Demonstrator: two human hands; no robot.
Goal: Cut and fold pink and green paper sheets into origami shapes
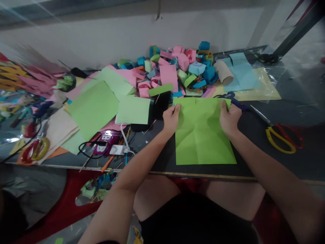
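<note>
A creased green sheet of paper (203,139) is spread in front of me over the dark tabletop, its fold lines crossing near the middle. My left hand (171,117) pinches its upper left corner, thumb on top. At the upper right corner my right hand (230,117) grips the same sheet between thumb and fingers. The fingers behind the paper are hidden. Right of my right hand lie scissors with red and yellow handles (281,137). A dark blue tool (235,100), partly covered, sits just behind that hand.
Folded pink, blue and green paper pieces (177,67) are heaped against the wall, beside a cardboard tube (223,73). Green sheets (93,108) lie to the left, near a purple power strip (108,140), a white plug (118,149) and a second pair of scissors (39,149).
</note>
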